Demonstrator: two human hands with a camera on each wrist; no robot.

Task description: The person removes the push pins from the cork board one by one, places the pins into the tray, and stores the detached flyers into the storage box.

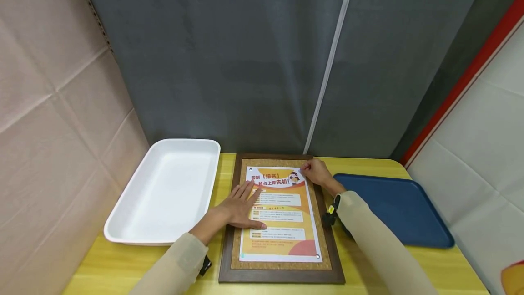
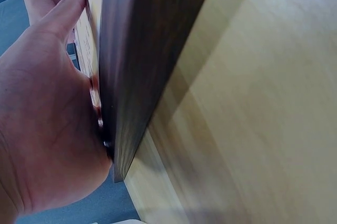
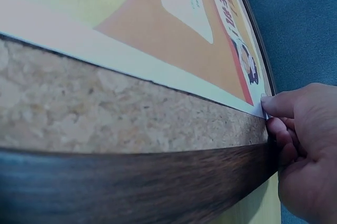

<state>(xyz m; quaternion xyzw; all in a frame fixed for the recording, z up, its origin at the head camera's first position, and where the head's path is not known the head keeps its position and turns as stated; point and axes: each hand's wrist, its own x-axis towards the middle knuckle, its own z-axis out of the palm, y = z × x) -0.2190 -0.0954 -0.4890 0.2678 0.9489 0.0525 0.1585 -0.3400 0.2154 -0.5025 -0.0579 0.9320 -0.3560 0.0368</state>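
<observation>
An orange and white printed poster (image 1: 278, 246) lies on a cork board (image 1: 282, 265) with a dark wooden frame (image 2: 139, 50). Small push pins show at its top left (image 1: 251, 169), bottom left (image 1: 242, 255) and bottom right (image 1: 317, 256) corners. My left hand (image 1: 239, 208) rests on the poster's left side with fingers spread, its heel over the frame. At the top right corner, my right hand (image 1: 316, 172) has curled fingers and pinches a small pale thing that looks like a push pin, mostly hidden by the fingertips (image 3: 274, 104).
A white tray (image 1: 163, 190) stands left of the board on the yellow wooden table (image 1: 425, 263). To the right lies a dark blue tray (image 1: 397, 208), partly behind my right forearm. A grey curtain (image 1: 221, 67) hangs at the table's back edge, with pale walls on both sides.
</observation>
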